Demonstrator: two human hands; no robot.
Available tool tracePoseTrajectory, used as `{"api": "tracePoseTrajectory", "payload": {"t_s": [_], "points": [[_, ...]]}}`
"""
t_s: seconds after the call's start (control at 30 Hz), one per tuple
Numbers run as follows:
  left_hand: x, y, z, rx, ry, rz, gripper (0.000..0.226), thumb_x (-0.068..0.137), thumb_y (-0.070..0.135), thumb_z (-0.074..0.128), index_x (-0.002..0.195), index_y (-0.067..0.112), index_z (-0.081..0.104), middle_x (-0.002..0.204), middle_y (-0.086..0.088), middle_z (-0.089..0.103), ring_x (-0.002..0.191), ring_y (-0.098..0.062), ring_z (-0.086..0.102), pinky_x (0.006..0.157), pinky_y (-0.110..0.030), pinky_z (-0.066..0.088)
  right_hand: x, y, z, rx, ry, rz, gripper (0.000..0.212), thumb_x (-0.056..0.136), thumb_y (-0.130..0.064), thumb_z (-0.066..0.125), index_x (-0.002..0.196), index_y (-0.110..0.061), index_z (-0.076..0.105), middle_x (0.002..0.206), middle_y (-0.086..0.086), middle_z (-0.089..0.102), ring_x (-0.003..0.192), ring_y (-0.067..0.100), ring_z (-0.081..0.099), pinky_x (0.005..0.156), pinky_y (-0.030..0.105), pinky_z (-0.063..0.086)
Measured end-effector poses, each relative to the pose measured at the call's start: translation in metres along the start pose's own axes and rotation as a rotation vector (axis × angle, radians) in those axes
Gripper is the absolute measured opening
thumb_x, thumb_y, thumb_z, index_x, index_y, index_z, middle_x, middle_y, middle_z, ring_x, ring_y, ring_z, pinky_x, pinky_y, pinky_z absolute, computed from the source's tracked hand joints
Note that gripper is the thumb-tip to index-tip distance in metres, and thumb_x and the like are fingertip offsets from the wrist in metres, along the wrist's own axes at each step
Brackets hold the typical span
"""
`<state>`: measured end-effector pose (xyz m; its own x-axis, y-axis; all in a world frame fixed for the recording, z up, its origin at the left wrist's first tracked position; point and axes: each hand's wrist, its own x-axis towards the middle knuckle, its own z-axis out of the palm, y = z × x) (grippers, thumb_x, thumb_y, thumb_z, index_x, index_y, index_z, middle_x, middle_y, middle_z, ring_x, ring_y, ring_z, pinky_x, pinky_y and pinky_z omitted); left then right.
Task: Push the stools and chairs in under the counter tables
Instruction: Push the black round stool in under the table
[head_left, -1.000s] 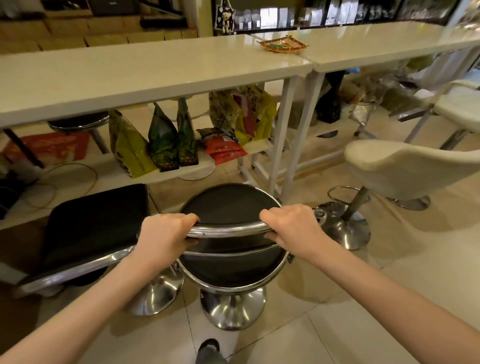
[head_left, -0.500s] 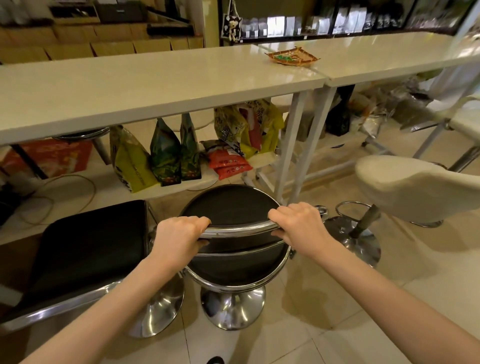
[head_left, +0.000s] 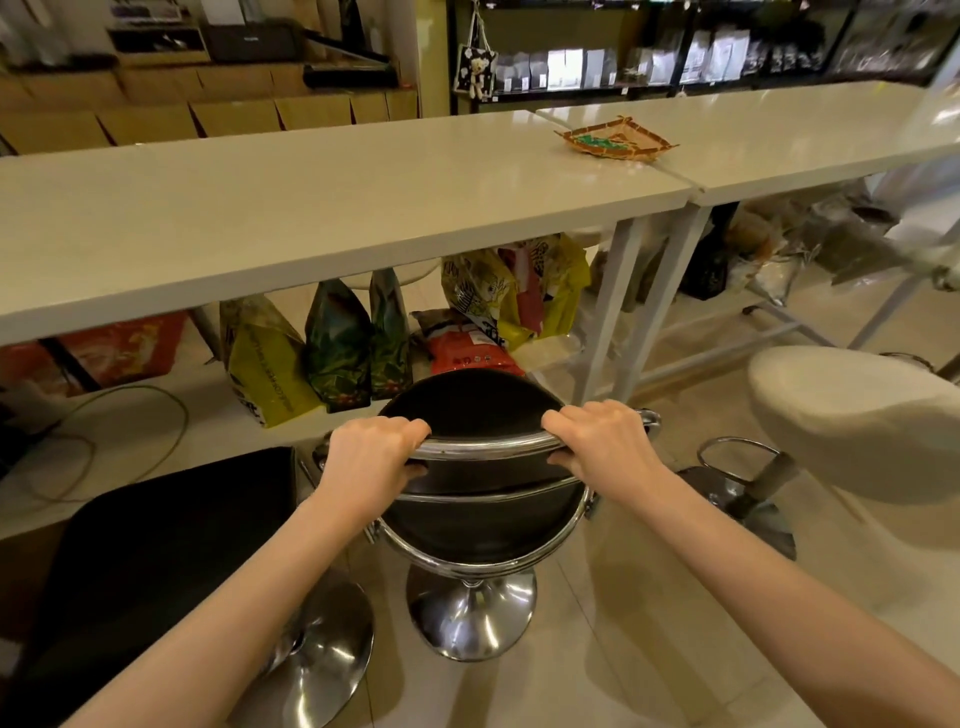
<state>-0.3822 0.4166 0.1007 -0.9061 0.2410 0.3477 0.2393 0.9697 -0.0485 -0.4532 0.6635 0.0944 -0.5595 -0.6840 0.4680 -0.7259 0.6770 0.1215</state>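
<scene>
Head view showed my left hand (head_left: 371, 454) and right hand (head_left: 602, 441) gripping the stool (head_left: 483, 410) rail, mid-push, needing a straight shove under the counter (head_left: 311, 218).

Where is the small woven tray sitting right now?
In the head view, the woven tray lies upper right on the white counter table, at the seam where it meets the next table.

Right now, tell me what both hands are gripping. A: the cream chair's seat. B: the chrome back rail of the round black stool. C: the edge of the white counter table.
B: the left hand and right hand both curl around the chrome back rail of the round black stool.
</scene>
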Motion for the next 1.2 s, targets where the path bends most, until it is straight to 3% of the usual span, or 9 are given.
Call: {"api": "tracePoseTrajectory", "payload": {"t_s": [0.53, 0.8, 0.93, 1.07, 1.2], "points": [[0.073, -0.034, 0.033, -0.012, 0.026, 0.015, 0.035, 0.046, 0.018, 0.092, 0.068, 0.011, 0.065, 0.053, -0.005, 0.061, 0.046, -0.024, 0.06, 0.041, -0.028, 0.047, 0.061, 0.048, 0.035, -0.041, -0.048, 0.045, 0.047, 0.038, -0.021, 0.094, 0.069, -0.012, 0.06, 0.054, 0.001, 0.06, 0.047, 0.023, 0.06, 0.045, 0.029, 0.045], [0.072, -0.036, 0.035, 0.007, 0.019, 0.064, 0.043, 0.049, 0.02, 0.091, 0.079, 0.01, 0.063, 0.06, -0.005, 0.062, 0.05, -0.024, 0.06, 0.039, -0.029, 0.045, 0.058, 0.061, 0.04, -0.034, -0.047, -0.047, 0.044, 0.047, -0.022, 0.091, 0.081, -0.015, 0.063, 0.07, -0.001, 0.067, 0.069, 0.022, 0.065, 0.07, 0.033, 0.05], [0.073, -0.032, 0.032, 0.032, 0.025, 0.05, 0.045, 0.05, 0.019, 0.09, 0.086, 0.011, 0.065, 0.069, -0.005, 0.068, 0.056, -0.024, 0.064, 0.043, -0.029, 0.048, 0.06, 0.07, 0.04, 0.007, -0.078, -0.136, 0.043, 0.05, -0.024, 0.09, 0.082, -0.016, 0.062, 0.066, -0.002, 0.065, 0.061, 0.02, 0.065, 0.061, 0.03, 0.053], [0.076, -0.02, 0.026, 0.068, 0.007, -0.027, 0.043, 0.044, 0.018, 0.092, 0.077, 0.01, 0.065, 0.058, -0.004, 0.064, 0.046, -0.022, 0.06, 0.04, -0.026, 0.044, 0.062, 0.079, 0.04, 0.05, -0.054, -0.23, 0.047, 0.047, -0.026, 0.091, 0.081, -0.015, 0.06, 0.062, -0.002, 0.062, 0.05, 0.019, 0.06, 0.041, 0.023, 0.042], [0.079, -0.007, 0.022, 0.108, -0.017, -0.104, 0.044, 0.04, 0.02, 0.094, 0.071, 0.012, 0.063, 0.052, -0.003, 0.06, 0.04, -0.021, 0.057, 0.037, -0.023, 0.04, 0.063, 0.091, 0.044, 0.088, -0.024, -0.314, 0.049, 0.047, -0.026, 0.091, 0.083, -0.015, 0.06, 0.062, -0.002, 0.062, 0.049, 0.018, 0.06, 0.036, 0.022, 0.038]]}}
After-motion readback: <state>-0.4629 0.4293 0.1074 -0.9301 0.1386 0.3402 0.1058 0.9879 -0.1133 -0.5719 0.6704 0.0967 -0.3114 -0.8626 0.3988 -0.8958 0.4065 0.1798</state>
